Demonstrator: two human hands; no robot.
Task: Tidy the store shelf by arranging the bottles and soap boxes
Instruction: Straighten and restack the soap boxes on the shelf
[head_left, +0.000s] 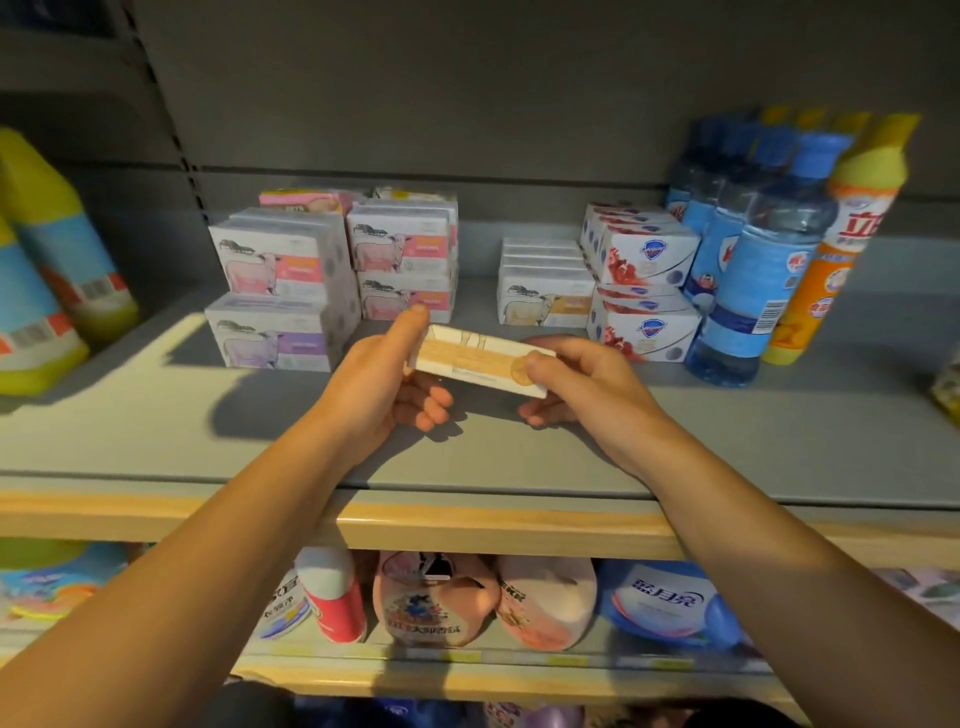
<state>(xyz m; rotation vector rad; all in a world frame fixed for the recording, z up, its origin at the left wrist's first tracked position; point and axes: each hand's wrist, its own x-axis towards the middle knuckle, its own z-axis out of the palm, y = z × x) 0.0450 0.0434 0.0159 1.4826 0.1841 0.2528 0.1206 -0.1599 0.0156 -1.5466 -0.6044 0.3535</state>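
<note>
1. So we're looking at a store aisle here, with a grey shelf (156, 426) that has a pale wood-look front edge, and a grey back panel is sitting behind it.
2. Both hands are holding one soap box (480, 361) with a tan band, just above the shelf's middle and in front of the stacks. It's tilting a bit, right end lower.
3. The left hand (384, 384) is gripping the box's left end, thumb lying along the top edge and fingers curling underneath.
4. The right hand (576, 379) is pinching the right end, thumb on the front face and fingers wrapping behind and below.
5. Behind on the left, the pink and purple soap boxes (283, 288) are sitting in two-high stacks, and there's another pink stack (405, 260) just beside them to the right.
6. Further right, a low row of tan-label boxes (545, 291) is standing next to the red-and-white soap boxes (644, 291), which are stacked two high.
7. Blue bottles (753, 260) are lining up at the right end, with an orange bottle with a yellow cap (831, 244) touching them.
8. Yellow-and-blue bottles (47, 270) are leaning at the far left, pretty blurry.
9. The lower shelf (467, 670) is carrying refill pouches and bottles, too dim for reading properly.
</note>
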